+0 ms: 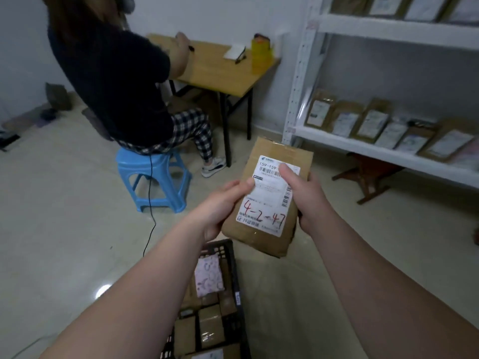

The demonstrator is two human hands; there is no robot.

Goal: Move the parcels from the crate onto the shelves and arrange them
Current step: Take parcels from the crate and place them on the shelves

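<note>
A brown cardboard parcel (pixel 274 151) with a white label marked "4-2-47" in red is held up in front of me. My left hand (pixel 223 206) grips its left edge, thumb on the label. My right hand (pixel 303 195) grips its right edge, thumb pressed on the label's top. Below, between my forearms, a black crate (pixel 234 278) holds several brown parcels and one patterned pink packet (pixel 208 277). White shelves (pixel 388 149) stand at the right, the lower shelf carrying a row of several brown labelled parcels (pixel 370 124).
A person in a dark top sits on a blue stool (pixel 153 182) at a wooden table (pixel 220 71) ahead. A black cable hangs down to the tiled floor. A dark wooden stand (pixel 368 174) sits under the shelves. More parcels line the top shelf.
</note>
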